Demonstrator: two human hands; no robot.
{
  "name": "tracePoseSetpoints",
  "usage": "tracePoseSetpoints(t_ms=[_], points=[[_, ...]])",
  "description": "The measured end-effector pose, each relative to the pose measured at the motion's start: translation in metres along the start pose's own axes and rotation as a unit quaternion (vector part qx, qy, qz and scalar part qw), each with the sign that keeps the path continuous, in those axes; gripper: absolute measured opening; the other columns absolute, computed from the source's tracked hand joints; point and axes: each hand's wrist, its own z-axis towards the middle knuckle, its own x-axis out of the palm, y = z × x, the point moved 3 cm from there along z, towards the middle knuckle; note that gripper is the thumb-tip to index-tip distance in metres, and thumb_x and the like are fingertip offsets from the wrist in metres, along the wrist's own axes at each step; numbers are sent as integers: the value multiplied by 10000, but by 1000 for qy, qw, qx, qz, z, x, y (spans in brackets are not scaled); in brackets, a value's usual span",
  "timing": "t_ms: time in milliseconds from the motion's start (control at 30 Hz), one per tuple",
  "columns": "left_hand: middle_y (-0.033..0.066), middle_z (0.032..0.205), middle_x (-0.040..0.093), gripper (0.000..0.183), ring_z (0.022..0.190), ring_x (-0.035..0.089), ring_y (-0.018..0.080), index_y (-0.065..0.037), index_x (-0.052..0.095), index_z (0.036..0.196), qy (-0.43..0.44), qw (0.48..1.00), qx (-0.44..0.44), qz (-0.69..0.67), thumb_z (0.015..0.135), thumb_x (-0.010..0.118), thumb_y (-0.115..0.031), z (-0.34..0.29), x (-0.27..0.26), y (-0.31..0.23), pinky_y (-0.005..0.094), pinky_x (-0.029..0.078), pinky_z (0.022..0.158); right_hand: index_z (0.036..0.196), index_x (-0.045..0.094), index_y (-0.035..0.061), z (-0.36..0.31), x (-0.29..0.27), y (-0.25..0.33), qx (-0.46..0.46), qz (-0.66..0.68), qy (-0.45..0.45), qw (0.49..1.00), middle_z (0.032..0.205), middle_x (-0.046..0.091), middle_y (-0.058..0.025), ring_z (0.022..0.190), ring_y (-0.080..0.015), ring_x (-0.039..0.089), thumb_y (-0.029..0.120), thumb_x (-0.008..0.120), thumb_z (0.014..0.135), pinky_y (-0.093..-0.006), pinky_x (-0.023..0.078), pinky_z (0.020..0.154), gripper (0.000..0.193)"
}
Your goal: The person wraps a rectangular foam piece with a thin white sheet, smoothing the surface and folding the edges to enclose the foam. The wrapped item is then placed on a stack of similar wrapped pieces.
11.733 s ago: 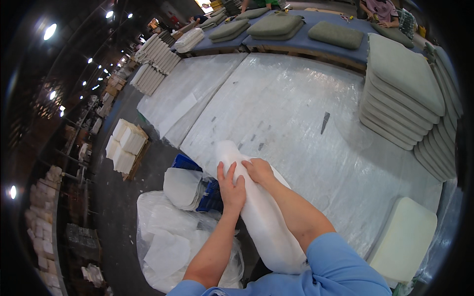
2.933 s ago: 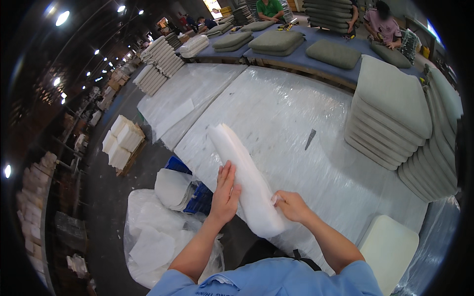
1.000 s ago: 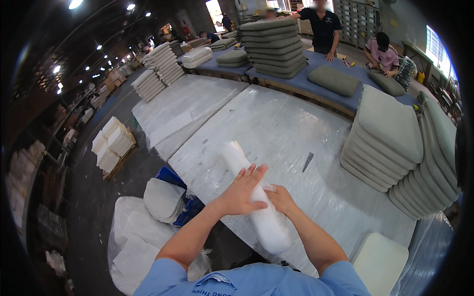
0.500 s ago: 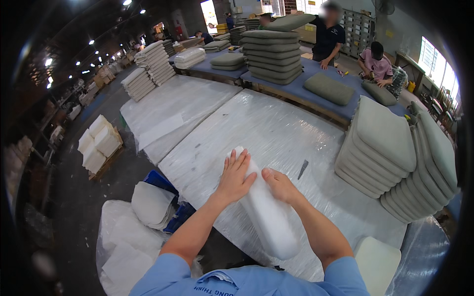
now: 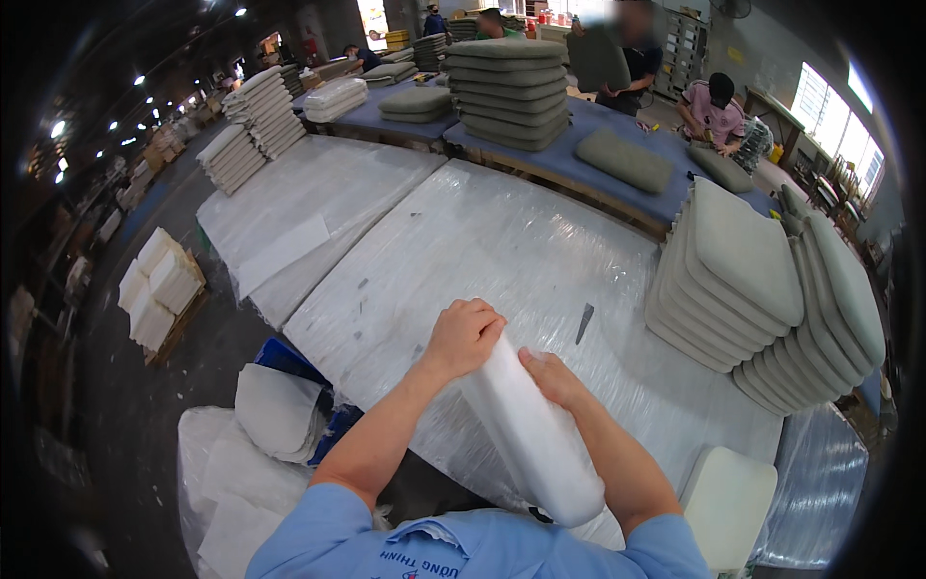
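A white, wadding-covered cushion pad (image 5: pixel 529 425) stands on its long narrow edge, slanting from the middle of the plastic-covered table (image 5: pixel 386 280) toward my body. My left hand (image 5: pixel 465 335) is closed on the pad's far end, its fingers curled over the corner. Along the right side, my right hand (image 5: pixel 552 376) grips the pad near that same end, with the thumb up by the top edge and the other fingers mostly hidden. A flat dark grey blade-like piece (image 5: pixel 585 323) lies on the table beyond my right hand.
Stacked grey-green cushions (image 5: pixel 723 280) stand at the right, with a pale foam pad (image 5: pixel 728 507) nearer me. White sheets (image 5: pixel 280 410) lie at the lower left. Across a blue-topped bench (image 5: pixel 550 159) with more cushions, other people work; one holds up a cushion (image 5: pixel 598 58).
My left hand has gone from lying flat with stretched fingers to curling round the pad's far end. The pad stands more on edge. Across the bench, a person has lifted a cushion off the stack.
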Motion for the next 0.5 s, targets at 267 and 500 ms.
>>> tracePoseSetpoints(t_ms=[267,500], points=[[78,973,704,271,916,620,307,-120,762,1146,64,996,-47,42,962,601,-237,3,-11,-3,425,521,836,1095,732,2,11,-3,14,-60,34,-23,997,970,733,-108,890,-191,690,448,542,1054,-348,542,824,486],[95,1102,730,362,1049,653,270,-110,665,1344,1,968,-142,-205,1054,535,-283,3,-7,14,358,515,929,1101,738,-30,1,16,35,-88,-109,-22,990,969,744,-141,892,-212,702,442,561,1050,-371,548,813,507]])
